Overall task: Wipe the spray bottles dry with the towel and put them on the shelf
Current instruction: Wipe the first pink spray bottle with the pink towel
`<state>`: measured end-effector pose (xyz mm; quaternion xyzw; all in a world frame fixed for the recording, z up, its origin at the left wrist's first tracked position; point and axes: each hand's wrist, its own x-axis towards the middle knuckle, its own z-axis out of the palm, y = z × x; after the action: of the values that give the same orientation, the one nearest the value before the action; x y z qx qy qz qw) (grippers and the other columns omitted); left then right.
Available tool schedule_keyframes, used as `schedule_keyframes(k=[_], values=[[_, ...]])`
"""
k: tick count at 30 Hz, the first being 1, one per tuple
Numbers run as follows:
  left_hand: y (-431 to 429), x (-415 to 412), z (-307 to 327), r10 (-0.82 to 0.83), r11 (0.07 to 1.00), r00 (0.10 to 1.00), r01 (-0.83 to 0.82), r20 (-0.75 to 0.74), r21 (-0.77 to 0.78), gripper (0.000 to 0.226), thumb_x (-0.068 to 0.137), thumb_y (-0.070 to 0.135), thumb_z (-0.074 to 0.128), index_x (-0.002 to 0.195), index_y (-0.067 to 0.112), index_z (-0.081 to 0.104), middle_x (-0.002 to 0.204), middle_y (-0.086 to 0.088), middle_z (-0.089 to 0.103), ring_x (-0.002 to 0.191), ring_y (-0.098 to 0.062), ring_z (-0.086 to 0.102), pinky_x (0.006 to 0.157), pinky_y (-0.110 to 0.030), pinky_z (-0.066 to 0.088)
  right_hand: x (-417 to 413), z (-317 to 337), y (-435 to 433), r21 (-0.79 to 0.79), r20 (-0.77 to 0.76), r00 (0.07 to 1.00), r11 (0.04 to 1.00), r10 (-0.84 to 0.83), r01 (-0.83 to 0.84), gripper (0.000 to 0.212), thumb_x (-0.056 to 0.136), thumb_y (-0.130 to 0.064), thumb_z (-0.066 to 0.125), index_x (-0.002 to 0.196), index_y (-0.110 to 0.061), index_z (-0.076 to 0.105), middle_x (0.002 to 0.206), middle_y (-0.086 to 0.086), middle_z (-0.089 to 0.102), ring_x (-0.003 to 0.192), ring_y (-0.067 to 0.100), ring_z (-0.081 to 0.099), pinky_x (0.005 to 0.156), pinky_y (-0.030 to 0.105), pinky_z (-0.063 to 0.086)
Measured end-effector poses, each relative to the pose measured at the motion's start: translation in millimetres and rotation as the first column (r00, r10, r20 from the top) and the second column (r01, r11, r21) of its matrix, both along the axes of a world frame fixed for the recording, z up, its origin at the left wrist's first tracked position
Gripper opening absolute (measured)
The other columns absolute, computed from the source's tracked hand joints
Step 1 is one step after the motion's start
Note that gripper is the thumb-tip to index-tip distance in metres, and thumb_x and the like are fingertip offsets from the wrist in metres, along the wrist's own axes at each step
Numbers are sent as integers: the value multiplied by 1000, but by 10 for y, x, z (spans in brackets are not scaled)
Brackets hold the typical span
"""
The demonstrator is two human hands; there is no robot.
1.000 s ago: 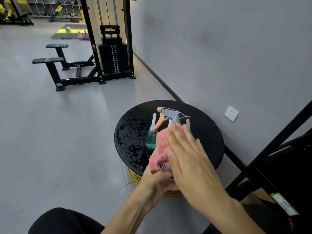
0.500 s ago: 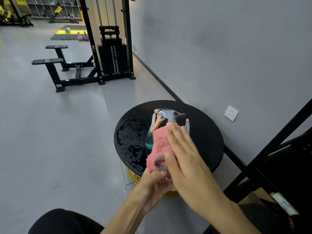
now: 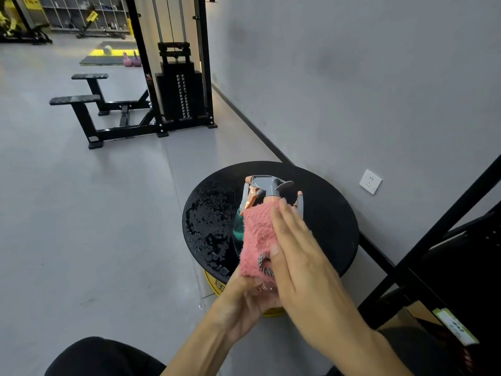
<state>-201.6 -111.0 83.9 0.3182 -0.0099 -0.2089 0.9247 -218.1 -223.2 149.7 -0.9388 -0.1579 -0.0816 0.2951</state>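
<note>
My left hand grips the bottom of a spray bottle whose grey head with an orange trigger sticks up over the table. A pink towel is wrapped around the bottle's body. My right hand presses the towel against the bottle with straight fingers and the thumb on the cloth. Behind the towel stands a teal spray bottle, mostly hidden. The orange-tipped head of another bottle peeks out past my right fingertips.
The round black table is wet with drops on its left half and sits on a yellow base. A black shelf frame rises at the right, against the grey wall. Gym machines stand far back on the left.
The held bottle's spray head has shifted slightly left while my right hand rubs the towel on it. Both hands stay in about the same place.
</note>
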Motion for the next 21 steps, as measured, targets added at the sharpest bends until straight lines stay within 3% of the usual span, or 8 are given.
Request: schedule_keyframes(k=[2,4,7,11,15,16,19,21], values=[[6,4,-16,-13,1000,1000,13,-3,-7,105,4,10,96,102,-3,60,75,-18,73,60,-25,71,46,-32,56,-69,9,34,-8,-21,1000,1000,6,-6,61,94,-34,13,149,-33,-14,151,-29,-25,136,-13,-28,112,10,-15],[5,-5,-29,-52,999,999,51,16,16,105,8,14,97,105,-1,60,77,-16,74,64,-23,72,49,-32,57,-39,25,44,32,-15,1000,999,-5,5,62,93,-41,12,151,-31,-10,154,-26,-21,137,-12,-27,114,12,-14],[-3,-24,-50,-90,994,995,87,47,63,87,15,23,97,95,6,68,67,-10,71,58,-19,70,49,-32,57,116,46,17,47,30,999,998,-30,29,69,90,-57,6,153,-32,-1,158,-24,-13,140,-10,-23,118,19,-7],[-6,-20,-73,-81,996,996,82,42,-40,81,11,19,97,88,4,75,72,-13,71,59,-22,69,47,-35,57,154,41,34,-32,89,996,999,-22,25,66,92,-48,6,154,-28,7,159,-19,-7,142,-6,-21,119,20,-7],[29,74,-243,-52,995,997,46,-61,-84,80,22,20,99,98,9,76,105,-12,54,90,-24,51,75,-42,56,-7,-51,143,-83,181,983,995,-35,51,61,96,-41,18,153,-17,22,161,-8,9,149,8,-3,118,28,1],[33,82,-257,-56,995,997,51,-58,-87,81,23,20,99,99,9,75,104,-11,55,91,-25,51,75,-43,56,-6,-52,148,-86,192,981,995,-41,58,61,97,-40,19,152,-16,24,161,-6,12,149,10,-1,118,29,3],[66,61,-202,-94,986,994,100,54,-132,74,18,17,97,89,6,78,88,-16,72,76,-28,71,58,-41,59,121,30,102,-92,144,989,995,-33,46,68,91,-44,7,154,-19,18,162,-8,6,148,5,-10,120,26,-1],[56,64,-150,-122,989,984,131,133,-64,59,33,26,95,88,11,78,82,-10,75,72,-22,73,60,-38,59,220,88,53,-87,104,994,995,-43,52,72,88,-46,0,155,-22,10,162,-12,-1,146,2,-16,122,29,-1]])
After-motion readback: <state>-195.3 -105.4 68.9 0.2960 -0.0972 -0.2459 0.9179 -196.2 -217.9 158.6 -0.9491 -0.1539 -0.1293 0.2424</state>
